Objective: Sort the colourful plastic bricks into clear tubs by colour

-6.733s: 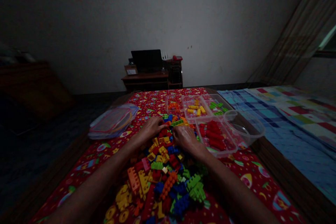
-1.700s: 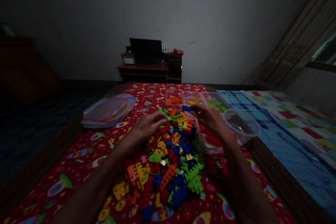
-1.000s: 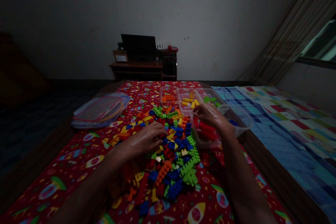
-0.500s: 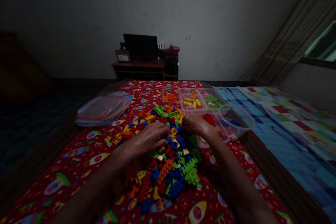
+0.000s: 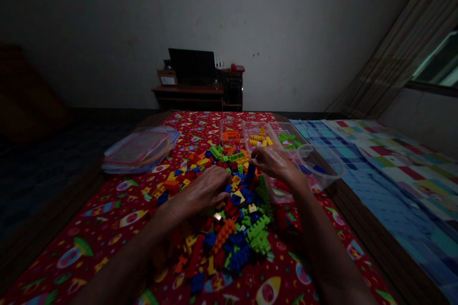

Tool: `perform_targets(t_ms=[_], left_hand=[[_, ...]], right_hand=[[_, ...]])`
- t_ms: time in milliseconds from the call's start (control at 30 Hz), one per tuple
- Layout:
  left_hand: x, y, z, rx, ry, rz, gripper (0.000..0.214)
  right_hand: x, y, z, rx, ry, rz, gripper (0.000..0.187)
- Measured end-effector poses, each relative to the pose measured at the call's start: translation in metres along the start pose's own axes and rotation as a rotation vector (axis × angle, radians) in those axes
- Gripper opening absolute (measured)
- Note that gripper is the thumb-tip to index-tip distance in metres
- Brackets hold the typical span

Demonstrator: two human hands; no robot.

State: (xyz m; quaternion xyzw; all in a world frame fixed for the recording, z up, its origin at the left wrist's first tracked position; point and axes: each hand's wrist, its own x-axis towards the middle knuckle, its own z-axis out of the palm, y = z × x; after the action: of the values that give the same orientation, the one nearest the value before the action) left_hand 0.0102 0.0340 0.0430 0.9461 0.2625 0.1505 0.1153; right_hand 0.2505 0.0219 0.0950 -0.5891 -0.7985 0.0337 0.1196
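A heap of toy building bricks (image 5: 243, 248) in red, blue, green, yellow and orange lies on the red patterned cloth (image 5: 121, 252). My right hand (image 5: 272, 164) pinches a blue brick (image 5: 251, 171) that hangs upright over the heap's right side. Low over the left side rests my left hand (image 5: 207, 186), its fingers bent and the thumb apart from them; its fingertips are partly hidden, and I see nothing held. Just beyond my right hand stand clear plastic containers with orange bricks (image 5: 231, 136), yellow bricks (image 5: 261, 140) and green bricks (image 5: 289, 140).
A round clear tub (image 5: 332, 167) at the right has blue bricks near or in it. Stacked clear lids (image 5: 139, 150) lie at the left. A bed with a checked blue sheet (image 5: 379, 200) adjoins the right edge. Behind stands a desk (image 5: 189, 89) with a monitor (image 5: 192, 64).
My right hand has risen slightly and moved a little right, and a blue brick now shows in its fingers. The left hand has barely moved.
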Motion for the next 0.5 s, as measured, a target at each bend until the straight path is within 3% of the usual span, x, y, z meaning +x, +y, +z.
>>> perform_targets(t_ms=[300, 500], left_hand=[[0.004, -0.004, -0.002, 0.046, 0.059, -0.064, 0.019], [0.004, -0.004, -0.004, 0.058, 0.045, -0.052, 0.019]], right_hand=[[0.0, 0.006, -0.009, 0.017, 0.068, 0.058, 0.017], [-0.006, 0.029, -0.021, 0.021, 0.213, 0.171, 0.022]])
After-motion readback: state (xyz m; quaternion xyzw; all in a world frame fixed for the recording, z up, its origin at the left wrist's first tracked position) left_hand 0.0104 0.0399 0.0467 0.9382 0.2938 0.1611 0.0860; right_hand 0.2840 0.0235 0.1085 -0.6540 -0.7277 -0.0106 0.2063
